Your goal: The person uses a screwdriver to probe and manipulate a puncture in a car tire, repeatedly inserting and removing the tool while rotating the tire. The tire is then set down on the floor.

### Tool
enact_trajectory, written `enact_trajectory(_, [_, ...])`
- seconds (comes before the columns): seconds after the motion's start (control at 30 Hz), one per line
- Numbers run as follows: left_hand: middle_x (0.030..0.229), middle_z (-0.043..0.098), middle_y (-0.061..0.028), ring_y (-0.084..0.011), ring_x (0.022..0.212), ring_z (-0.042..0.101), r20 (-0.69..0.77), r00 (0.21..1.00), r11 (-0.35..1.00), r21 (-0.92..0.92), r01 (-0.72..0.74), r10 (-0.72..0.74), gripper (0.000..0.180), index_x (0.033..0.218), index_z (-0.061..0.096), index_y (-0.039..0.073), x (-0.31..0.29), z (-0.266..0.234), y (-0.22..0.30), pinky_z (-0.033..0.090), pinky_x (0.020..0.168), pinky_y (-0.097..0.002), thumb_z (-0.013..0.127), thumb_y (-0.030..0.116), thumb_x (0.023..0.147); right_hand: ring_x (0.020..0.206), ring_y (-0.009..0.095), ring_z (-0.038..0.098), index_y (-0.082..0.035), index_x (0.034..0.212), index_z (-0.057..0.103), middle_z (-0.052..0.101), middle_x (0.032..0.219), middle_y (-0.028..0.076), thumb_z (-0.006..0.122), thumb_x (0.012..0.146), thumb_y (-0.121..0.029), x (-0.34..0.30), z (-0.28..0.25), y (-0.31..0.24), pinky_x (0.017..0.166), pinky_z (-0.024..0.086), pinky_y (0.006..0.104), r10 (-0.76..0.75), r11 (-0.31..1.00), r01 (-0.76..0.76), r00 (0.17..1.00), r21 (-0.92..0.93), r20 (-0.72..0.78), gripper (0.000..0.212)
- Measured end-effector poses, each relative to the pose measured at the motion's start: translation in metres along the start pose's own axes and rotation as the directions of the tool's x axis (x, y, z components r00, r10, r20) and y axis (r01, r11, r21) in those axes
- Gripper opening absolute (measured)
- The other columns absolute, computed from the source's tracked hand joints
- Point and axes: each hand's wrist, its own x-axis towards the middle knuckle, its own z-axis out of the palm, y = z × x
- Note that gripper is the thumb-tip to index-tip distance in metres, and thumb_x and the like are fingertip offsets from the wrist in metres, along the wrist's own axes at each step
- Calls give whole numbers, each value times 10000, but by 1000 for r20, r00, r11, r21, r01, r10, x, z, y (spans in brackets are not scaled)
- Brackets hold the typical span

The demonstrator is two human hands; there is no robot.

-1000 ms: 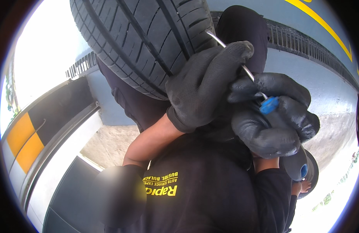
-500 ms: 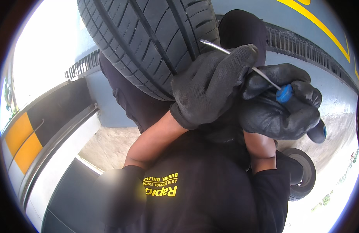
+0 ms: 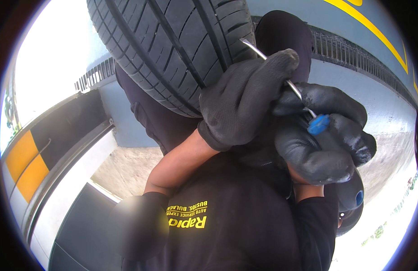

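Observation:
A flat-blade screwdriver (image 3: pixel 295 90) lies slantwise across my two gloved hands, with its bright tip up and left in front of a tyre (image 3: pixel 173 49). My left hand (image 3: pixel 240 101), in a black glove, is closed round the middle of the shaft, hiding part of it. To the right, my right hand (image 3: pixel 324 135) in a matching glove wraps the dark handle, which has a blue collar by the shaft and a blue spot at its lower end. The tyre's grooved tread faces me, just beyond my left hand. Whether the tip touches the tread, I cannot tell.
Dark-trousered knees (image 3: pixel 281 40) flank the tyre. Behind runs a floor grating (image 3: pixel 340 47), with a yellow line (image 3: pixel 371 27) past it. A yellow-and-black checked edge (image 3: pixel 30 160) stands at left. At lower right, another wheel (image 3: pixel 351 223) is partly hidden behind the screwdriver handle.
My right hand has tilted the handle end downward, so the screwdriver stands steeper. Its tip has shifted slightly right and up. My left hand has barely moved.

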Motion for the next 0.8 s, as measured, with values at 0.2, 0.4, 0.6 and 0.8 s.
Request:
enact_trajectory(0.2, [1076,736,-85,-231,819,721,34,997,996,-55,67,-65,549,1308,653,12,-1,-3,-1,578,663,-317,728,49,766,508,237,613,-38,841,557,643,846,193,389,1076,-451,12,6,9,464,547,322,68,973,-51,995,223,-68,504])
enact_trajectory(0.4, [1112,730,-100,-228,783,704,-34,999,998,57,29,-27,567,1316,637,-20,2,-2,3,552,626,-320,715,17,756,371,238,514,3,973,598,599,782,237,385,1080,-340,41,13,26,338,455,295,401,749,-247,907,615,-125,418])
enact_trajectory(0.6, [1180,729,-89,-196,841,703,37,998,997,60,-47,45,570,1315,628,-29,-4,-4,2,563,649,-312,735,47,761,371,232,494,-1,1011,526,603,797,243,393,1056,-508,20,10,12,361,467,305,455,761,-300,879,575,-143,526])
enact_trajectory(0.8, [1084,727,-89,-221,858,719,103,994,995,-88,39,-30,582,1354,602,-6,-2,-8,5,594,684,-331,709,39,783,559,251,643,-32,999,361,612,817,219,332,1065,-569,8,1,-11,534,599,337,155,988,-155,988,16,-5,542])
